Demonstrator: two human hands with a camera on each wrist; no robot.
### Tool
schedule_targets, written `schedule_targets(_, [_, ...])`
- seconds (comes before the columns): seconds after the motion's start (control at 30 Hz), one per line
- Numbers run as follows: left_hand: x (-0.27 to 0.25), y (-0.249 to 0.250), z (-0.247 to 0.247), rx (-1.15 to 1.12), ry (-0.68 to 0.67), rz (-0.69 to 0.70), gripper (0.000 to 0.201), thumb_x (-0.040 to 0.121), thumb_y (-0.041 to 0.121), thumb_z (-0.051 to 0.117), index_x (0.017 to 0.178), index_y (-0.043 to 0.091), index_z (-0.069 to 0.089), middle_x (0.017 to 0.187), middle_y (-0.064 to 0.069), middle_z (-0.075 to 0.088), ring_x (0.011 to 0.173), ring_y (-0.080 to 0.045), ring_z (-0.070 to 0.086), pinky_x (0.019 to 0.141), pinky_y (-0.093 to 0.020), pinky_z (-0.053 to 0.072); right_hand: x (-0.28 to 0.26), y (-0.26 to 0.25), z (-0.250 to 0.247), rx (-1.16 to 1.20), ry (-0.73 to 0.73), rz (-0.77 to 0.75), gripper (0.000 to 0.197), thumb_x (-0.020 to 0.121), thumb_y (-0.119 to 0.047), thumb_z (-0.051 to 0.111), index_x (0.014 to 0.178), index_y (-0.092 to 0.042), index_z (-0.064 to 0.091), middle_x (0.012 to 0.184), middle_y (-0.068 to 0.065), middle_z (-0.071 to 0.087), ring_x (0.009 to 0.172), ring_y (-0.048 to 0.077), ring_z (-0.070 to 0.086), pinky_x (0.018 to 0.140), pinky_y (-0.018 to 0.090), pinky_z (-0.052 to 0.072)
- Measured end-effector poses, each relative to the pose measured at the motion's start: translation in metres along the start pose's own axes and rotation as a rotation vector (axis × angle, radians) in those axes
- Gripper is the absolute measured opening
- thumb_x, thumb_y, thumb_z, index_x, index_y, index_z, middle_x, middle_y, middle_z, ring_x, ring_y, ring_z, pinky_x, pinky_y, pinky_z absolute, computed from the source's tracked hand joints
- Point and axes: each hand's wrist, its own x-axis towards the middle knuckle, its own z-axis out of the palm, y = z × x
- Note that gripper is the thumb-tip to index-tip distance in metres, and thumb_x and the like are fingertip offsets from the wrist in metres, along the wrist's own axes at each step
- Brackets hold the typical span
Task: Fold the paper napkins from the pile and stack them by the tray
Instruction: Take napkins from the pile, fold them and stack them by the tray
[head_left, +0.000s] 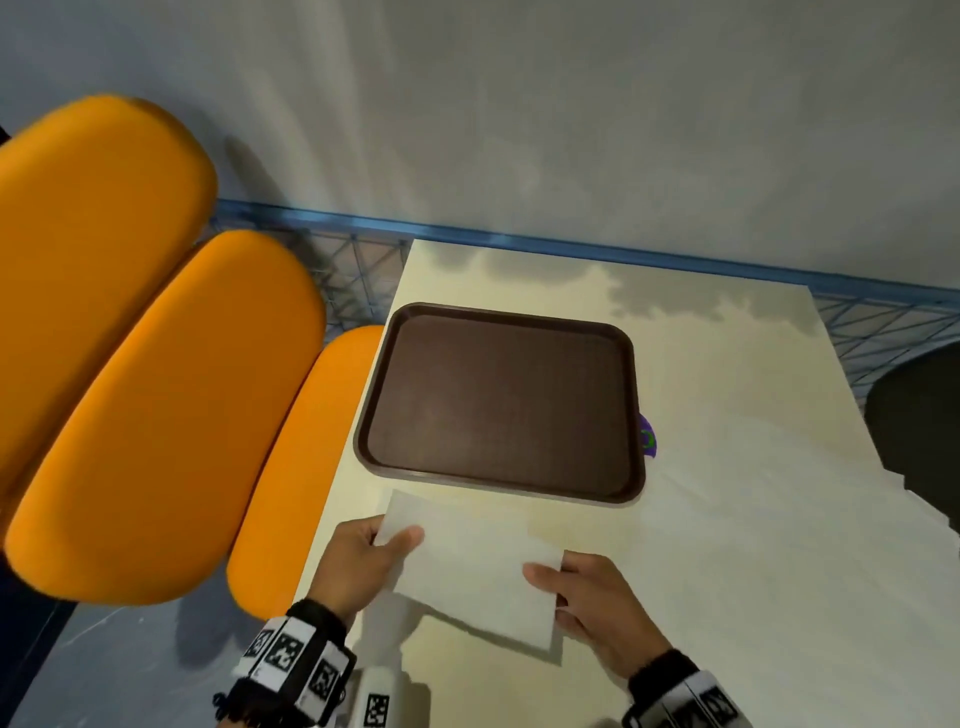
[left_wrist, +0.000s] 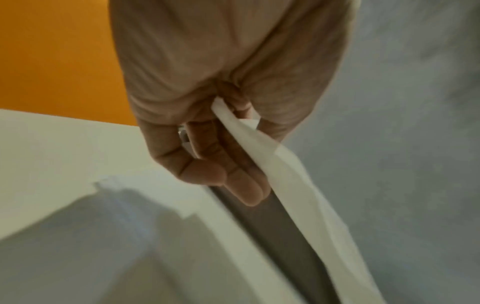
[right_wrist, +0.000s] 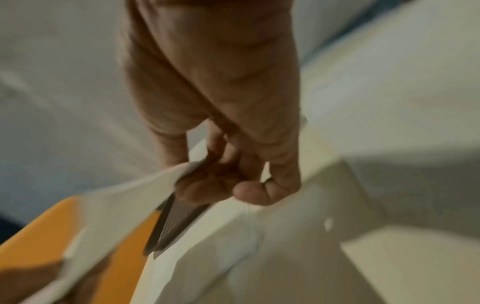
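A white paper napkin (head_left: 467, 566) hangs stretched between my two hands, just above the cream table (head_left: 675, 364) and in front of the brown tray (head_left: 498, 405). My left hand (head_left: 387, 540) pinches its left edge, thumb on top. In the left wrist view the napkin (left_wrist: 298, 185) runs between the thumb and fingers of the left hand (left_wrist: 249, 144). My right hand (head_left: 550, 577) pinches the right edge; in the right wrist view the right hand (right_wrist: 194, 170) grips the napkin (right_wrist: 124, 201) at a corner. More white napkins (head_left: 779, 545) lie spread on the table's right side.
Orange padded seats (head_left: 156, 415) stand close along the table's left edge. A blue wire rack (head_left: 519, 244) runs behind the table under a grey wall. A dark chair (head_left: 919, 415) is at the right. A small purple object (head_left: 648, 439) peeks from the tray's right rim.
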Motion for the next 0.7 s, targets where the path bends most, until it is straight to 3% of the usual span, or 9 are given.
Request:
schedule_targets(0.07, [0.024,-0.017,-0.004,0.025,0.040,-0.078,0.018,0.091,0.026,0.071,0.085,0.010,0.077,0.085,-0.009,0.077,0.085,-0.035,0.072,0.082,-0.054,0.058,0.016,0.007,0.017,0.092,0.076,0.026,0.015,0.089,-0.016,0.074,0.084,-0.002,0.073,0.088,0.008,0.077,0.077,0.018,0.069,0.066,0.027,0.046])
schedule_targets(0.1, [0.035,-0.024,-0.006,0.053,0.052,-0.092,0.018,0.092,0.025,0.069,0.084,0.011,0.077,0.083,-0.009,0.077,0.084,-0.034,0.072,0.082,-0.053,0.058,0.026,0.010,0.023,0.075,0.123,0.002,0.021,0.089,-0.013,0.073,0.069,-0.008,0.069,0.075,0.005,0.074,0.068,0.015,0.066,0.061,0.025,0.045])
schedule_targets(0.13, [0.044,-0.028,-0.007,0.099,0.060,-0.092,0.017,0.092,0.025,0.068,0.085,0.013,0.077,0.083,-0.008,0.077,0.083,-0.032,0.072,0.083,-0.052,0.059,0.035,0.012,0.029,0.045,0.189,-0.026,0.035,0.089,-0.012,0.072,0.056,-0.015,0.062,0.062,0.001,0.065,0.059,0.014,0.059,0.057,0.025,0.042])
schedule_targets(0.2, [0.053,-0.031,-0.006,0.208,0.083,-0.068,0.015,0.092,0.027,0.068,0.087,0.016,0.076,0.084,-0.003,0.077,0.084,-0.026,0.071,0.084,-0.047,0.058,0.052,0.015,0.036,-0.063,0.324,-0.061,0.049,0.086,-0.018,0.074,0.046,-0.019,0.046,0.053,-0.004,0.047,0.055,0.016,0.046,0.058,0.028,0.036])
schedule_targets(0.27, [0.058,-0.031,-0.005,0.296,0.126,-0.041,0.016,0.090,0.028,0.069,0.085,0.015,0.076,0.084,-0.002,0.076,0.083,-0.022,0.070,0.082,-0.039,0.056,0.065,0.017,0.040,-0.171,0.430,-0.075,0.049,0.082,-0.030,0.075,0.045,-0.021,0.044,0.048,-0.010,0.041,0.054,0.016,0.042,0.060,0.031,0.038])
schedule_targets(0.33, [0.062,-0.030,-0.005,0.340,0.168,-0.021,0.024,0.089,0.028,0.070,0.074,0.009,0.071,0.075,-0.003,0.073,0.075,-0.022,0.066,0.074,-0.035,0.052,0.071,0.019,0.042,-0.264,0.510,-0.086,0.044,0.080,-0.040,0.074,0.048,-0.021,0.052,0.050,-0.010,0.051,0.056,0.016,0.051,0.064,0.032,0.046])
schedule_targets(0.43, [0.067,-0.037,-0.005,0.359,0.220,-0.017,0.041,0.086,0.028,0.072,0.057,0.008,0.052,0.056,-0.007,0.055,0.060,-0.022,0.050,0.063,-0.033,0.042,0.077,0.023,0.042,-0.349,0.555,-0.093,0.040,0.082,-0.046,0.073,0.055,-0.019,0.061,0.065,-0.004,0.066,0.068,0.019,0.063,0.074,0.033,0.053])
schedule_targets(0.53, [0.072,-0.041,-0.004,0.351,0.246,-0.033,0.035,0.087,0.028,0.071,0.066,0.001,0.062,0.063,-0.013,0.063,0.065,-0.026,0.057,0.067,-0.034,0.046,0.080,0.022,0.043,-0.402,0.574,-0.083,0.039,0.085,-0.040,0.072,0.054,-0.019,0.059,0.067,-0.003,0.067,0.071,0.020,0.063,0.076,0.033,0.054])
schedule_targets(0.7, [0.077,-0.044,-0.002,0.373,0.259,-0.046,0.031,0.088,0.030,0.071,0.066,0.009,0.062,0.063,-0.005,0.063,0.072,-0.027,0.061,0.070,-0.033,0.049,0.078,0.020,0.046,-0.447,0.575,-0.059,0.031,0.082,-0.036,0.071,0.058,-0.021,0.059,0.067,-0.008,0.067,0.073,0.017,0.064,0.078,0.034,0.055])
